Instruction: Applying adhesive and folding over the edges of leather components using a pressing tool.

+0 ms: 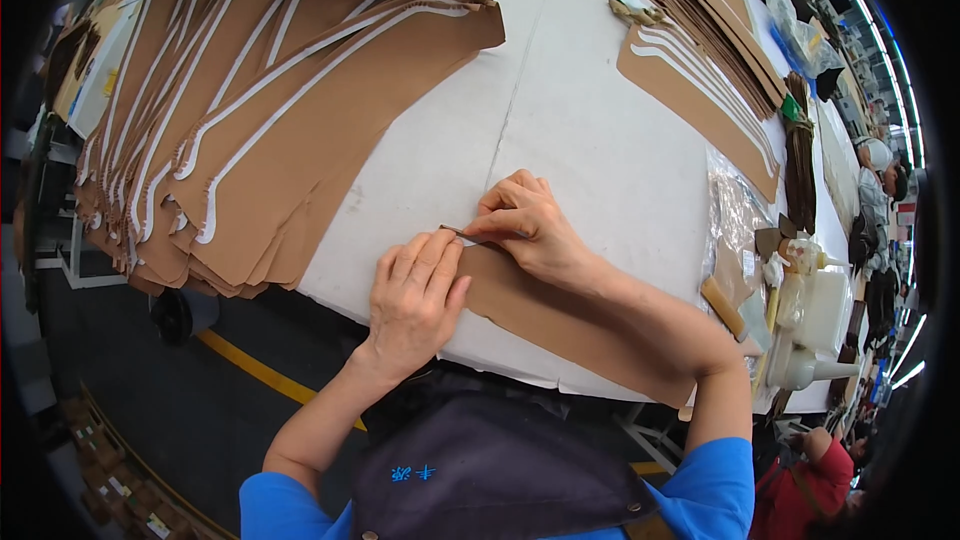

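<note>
A brown, leather-like panel [560,315] lies on the white worktable before me, its far left end under my hands. My left hand [415,290] presses down on that end, palm lowered and fingers stretched out side by side. Just to its right, my right hand [530,225] pinches the panel's edge between thumb and fingertips, where a narrow strip is turned up. My right forearm crosses over the panel and hides part of it. The exact fold under the fingertips is too small to make out.
Many overlapping brown panels with white curved strips [330,100] cover the table's left side. More brown pieces [690,90] are stacked at the far right. Translucent bottles [825,305] and plastic wrap [735,200] stand along the right edge. A person in red [805,485] is behind at lower right.
</note>
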`<state>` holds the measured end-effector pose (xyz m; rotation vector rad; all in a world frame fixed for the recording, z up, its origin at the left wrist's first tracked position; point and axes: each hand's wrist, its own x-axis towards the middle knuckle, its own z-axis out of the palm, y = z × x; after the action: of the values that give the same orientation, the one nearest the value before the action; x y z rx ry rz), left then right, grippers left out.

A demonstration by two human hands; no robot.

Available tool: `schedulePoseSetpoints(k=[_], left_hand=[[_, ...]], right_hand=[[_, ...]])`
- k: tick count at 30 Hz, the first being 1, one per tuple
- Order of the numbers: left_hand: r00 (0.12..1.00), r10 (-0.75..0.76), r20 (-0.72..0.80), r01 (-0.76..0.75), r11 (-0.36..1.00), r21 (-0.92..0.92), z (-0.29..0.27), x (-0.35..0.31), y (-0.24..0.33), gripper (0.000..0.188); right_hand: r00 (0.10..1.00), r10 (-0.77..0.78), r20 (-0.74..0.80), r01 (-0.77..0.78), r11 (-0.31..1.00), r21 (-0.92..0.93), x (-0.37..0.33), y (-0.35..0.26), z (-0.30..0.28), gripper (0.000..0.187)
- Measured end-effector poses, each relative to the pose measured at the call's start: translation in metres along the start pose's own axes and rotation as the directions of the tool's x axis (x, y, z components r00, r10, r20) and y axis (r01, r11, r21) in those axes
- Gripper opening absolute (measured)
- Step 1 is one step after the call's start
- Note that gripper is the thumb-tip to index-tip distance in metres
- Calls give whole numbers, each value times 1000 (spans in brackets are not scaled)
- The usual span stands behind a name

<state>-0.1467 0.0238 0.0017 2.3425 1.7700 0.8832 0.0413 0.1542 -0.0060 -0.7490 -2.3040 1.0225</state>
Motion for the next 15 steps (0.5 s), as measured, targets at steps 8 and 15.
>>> schedulePoseSetpoints(k=[8, 15], left_hand=[[999, -22, -24, 21, 999, -46, 2, 4, -8, 39], [999, -26, -46, 26, 1000, 10, 9, 14, -3, 42]], right_hand=[[990, -143, 12, 143, 990, -12, -1, 11, -3, 29], [925, -329, 192, 351, 932, -92, 9, 19, -24, 29]])
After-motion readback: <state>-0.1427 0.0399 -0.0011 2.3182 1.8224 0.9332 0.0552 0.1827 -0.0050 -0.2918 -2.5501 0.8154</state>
